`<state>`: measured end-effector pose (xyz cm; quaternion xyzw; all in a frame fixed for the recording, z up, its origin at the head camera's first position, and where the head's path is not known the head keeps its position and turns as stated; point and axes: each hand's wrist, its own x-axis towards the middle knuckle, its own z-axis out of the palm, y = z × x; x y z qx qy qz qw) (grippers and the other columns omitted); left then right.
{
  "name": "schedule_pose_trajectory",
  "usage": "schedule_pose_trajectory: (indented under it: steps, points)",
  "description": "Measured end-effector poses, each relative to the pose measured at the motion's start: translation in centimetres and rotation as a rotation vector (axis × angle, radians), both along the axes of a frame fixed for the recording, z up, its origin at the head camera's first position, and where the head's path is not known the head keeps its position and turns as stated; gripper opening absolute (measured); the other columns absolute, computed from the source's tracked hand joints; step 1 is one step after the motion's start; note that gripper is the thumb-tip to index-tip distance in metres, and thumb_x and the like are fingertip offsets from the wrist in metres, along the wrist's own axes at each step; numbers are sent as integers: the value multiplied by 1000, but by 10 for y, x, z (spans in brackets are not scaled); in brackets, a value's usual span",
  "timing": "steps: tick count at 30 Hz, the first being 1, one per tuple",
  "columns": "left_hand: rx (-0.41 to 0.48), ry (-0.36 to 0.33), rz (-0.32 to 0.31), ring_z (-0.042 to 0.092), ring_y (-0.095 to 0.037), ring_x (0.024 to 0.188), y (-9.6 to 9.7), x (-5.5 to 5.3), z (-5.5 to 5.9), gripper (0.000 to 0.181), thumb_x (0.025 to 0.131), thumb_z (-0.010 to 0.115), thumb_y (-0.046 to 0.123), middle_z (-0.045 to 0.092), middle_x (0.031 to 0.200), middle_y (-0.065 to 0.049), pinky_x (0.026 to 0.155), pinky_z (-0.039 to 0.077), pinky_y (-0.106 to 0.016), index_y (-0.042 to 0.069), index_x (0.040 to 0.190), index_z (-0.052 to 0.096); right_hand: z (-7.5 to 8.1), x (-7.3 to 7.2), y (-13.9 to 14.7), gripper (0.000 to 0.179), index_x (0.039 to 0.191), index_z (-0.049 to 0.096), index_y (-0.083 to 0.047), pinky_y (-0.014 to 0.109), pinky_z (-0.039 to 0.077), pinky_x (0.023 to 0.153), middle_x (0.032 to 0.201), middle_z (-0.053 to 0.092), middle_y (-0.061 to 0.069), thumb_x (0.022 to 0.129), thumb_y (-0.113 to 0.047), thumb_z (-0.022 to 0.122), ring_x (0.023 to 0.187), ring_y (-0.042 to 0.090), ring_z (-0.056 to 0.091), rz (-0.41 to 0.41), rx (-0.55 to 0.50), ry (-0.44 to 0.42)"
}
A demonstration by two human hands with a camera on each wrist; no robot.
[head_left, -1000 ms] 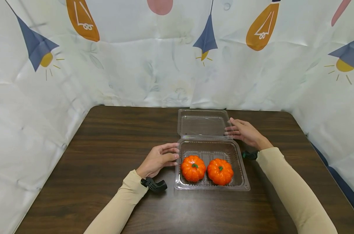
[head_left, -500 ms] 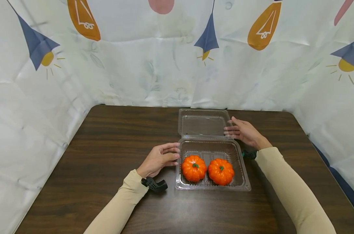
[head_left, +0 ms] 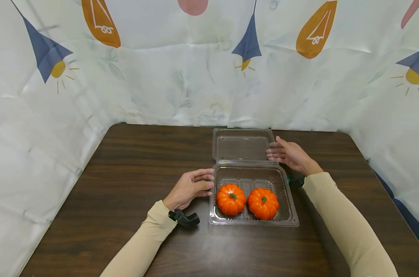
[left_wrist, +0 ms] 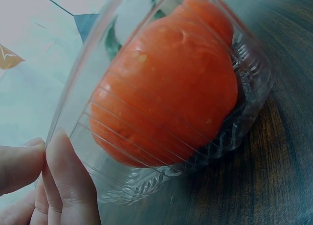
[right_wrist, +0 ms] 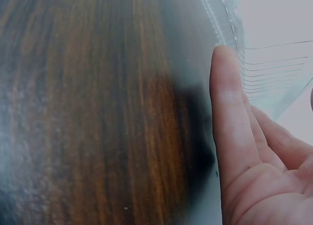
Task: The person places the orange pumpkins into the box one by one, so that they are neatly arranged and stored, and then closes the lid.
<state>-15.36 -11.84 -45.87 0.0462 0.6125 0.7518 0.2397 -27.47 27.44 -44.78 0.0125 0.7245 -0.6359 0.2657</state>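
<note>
Rim of container base (head_left: 254,222) pinched by left hand (head_left: 188,188); open lid (head_left: 242,146), laid beyond it, touched at right edge by right hand (head_left: 291,154), fingers straight, nothing gripped.

Soft glare lightens the near tabletop (head_left: 226,248); both wrist views look hazy.

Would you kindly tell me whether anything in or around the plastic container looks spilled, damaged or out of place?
Nothing stands out: the left pumpkin and right pumpkin sit stem-up in the transparent container, its lid open at the far side. I see no spill or crack.
</note>
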Motion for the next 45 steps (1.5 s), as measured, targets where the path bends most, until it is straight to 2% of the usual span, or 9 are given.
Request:
schedule_pose_trajectory:
  steps: [7, 13, 19, 24, 27, 36, 45]
  points:
    - [17, 15, -14, 68, -10, 93, -1, 0, 0, 58, 96, 65, 3, 59, 118, -5, 79, 65, -25, -7, 149, 46, 7, -1, 0, 81, 162, 28, -1, 20, 60, 94, 159, 40, 28, 107, -59, 37, 105, 3, 72, -11, -1, -4]
    - [20, 19, -16, 67, -10, 93, -1, 1, 1, 58, 96, 64, 2, 59, 118, -6, 78, 65, -24, -7, 150, 45, 12, -2, 2, 78, 162, 29, -1, 20, 60, 95, 145, 54, 16, 108, -56, 39, 107, 5, 72, -13, -11, 15]
    - [19, 23, -17, 68, -10, 93, 0, 1, 3, 58, 96, 64, 2, 58, 118, -6, 78, 65, -24, -7, 150, 46, 20, -2, 3, 78, 162, 29, -3, 22, 61, 95, 136, 61, 7, 106, -57, 42, 107, 6, 73, -21, -23, 18]
    - [16, 21, -11, 68, -10, 93, -1, 2, 4, 57, 95, 65, 2, 59, 118, -6, 78, 65, -24, -7, 149, 46, 24, -3, 2, 76, 162, 29, -5, 23, 62, 93, 119, 70, -3, 106, -55, 45, 104, 8, 74, -37, -46, 5]
    - [19, 21, -10, 68, -10, 93, -1, 2, 4, 57, 96, 65, 2, 58, 119, -6, 78, 65, -24, -7, 149, 46, 27, -4, 1, 73, 161, 31, -5, 23, 62, 91, 112, 72, -5, 107, -53, 45, 101, 9, 74, -52, -64, 1]
    - [25, 16, -8, 68, -10, 92, -1, 3, 5, 57, 96, 64, 0, 58, 116, -5, 78, 65, -24, -8, 149, 46, 36, -4, -1, 74, 163, 28, -8, 24, 62, 91, 114, 71, -7, 107, -54, 44, 102, 9, 74, -48, -44, 17]
    - [30, 6, 3, 68, -9, 92, -1, 2, 5, 56, 95, 63, -2, 59, 118, -5, 78, 65, -25, -8, 149, 46, 43, -4, -3, 70, 162, 29, -9, 25, 63, 90, 113, 72, -5, 108, -49, 46, 100, 11, 74, -76, -99, 5]
